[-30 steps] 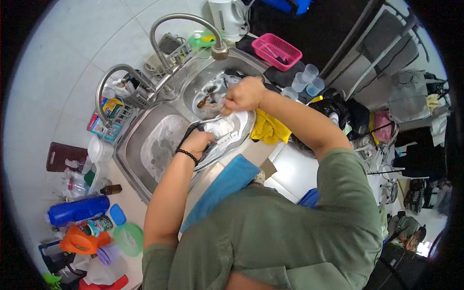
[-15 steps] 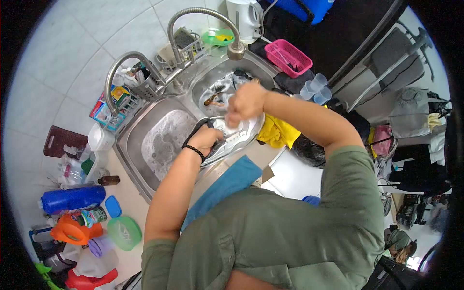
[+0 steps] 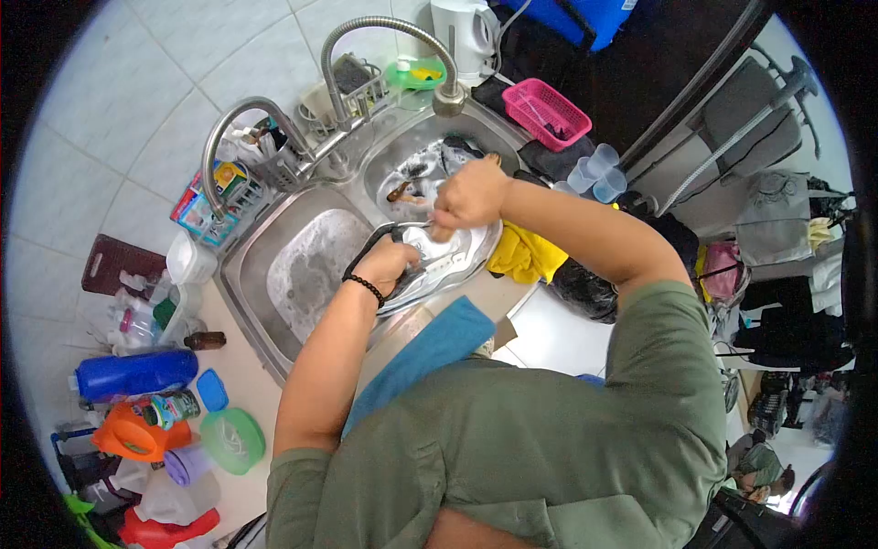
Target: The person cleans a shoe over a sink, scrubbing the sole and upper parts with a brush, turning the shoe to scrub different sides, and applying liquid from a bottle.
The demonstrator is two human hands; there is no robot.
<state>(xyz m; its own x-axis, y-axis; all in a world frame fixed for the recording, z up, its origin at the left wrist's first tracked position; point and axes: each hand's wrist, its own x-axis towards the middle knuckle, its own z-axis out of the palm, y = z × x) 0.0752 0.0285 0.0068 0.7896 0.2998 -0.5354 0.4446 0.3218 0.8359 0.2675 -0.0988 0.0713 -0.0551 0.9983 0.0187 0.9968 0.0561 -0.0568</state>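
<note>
A soapy white and grey shoe [image 3: 453,263] lies across the near rim of the double sink. My left hand [image 3: 388,264], with a black bead bracelet at the wrist, is wrapped round the shoe's dark opening. Above the shoe's upper is my right hand [image 3: 468,197], closed in a fist; whatever it holds is hidden. Suds fill the bottom of the left basin [image 3: 315,265]. In the right basin [image 3: 389,146], foamy water holds dark items and a brown one. A yellow cloth [image 3: 526,253] rests by the shoe's far end.
Two curved faucets [image 3: 384,23] rise behind the basins. A pink basket [image 3: 547,113] and clear cups [image 3: 599,166] stand at the right. A blue towel [image 3: 425,355] lies before my torso. Bottles, an orange container [image 3: 137,433] and a green lid [image 3: 232,441] crowd the left counter.
The camera view has shifted, so the sink appears farther right and lower than at first. My right hand has moved slightly above the shoe, while my left hand keeps its hold.
</note>
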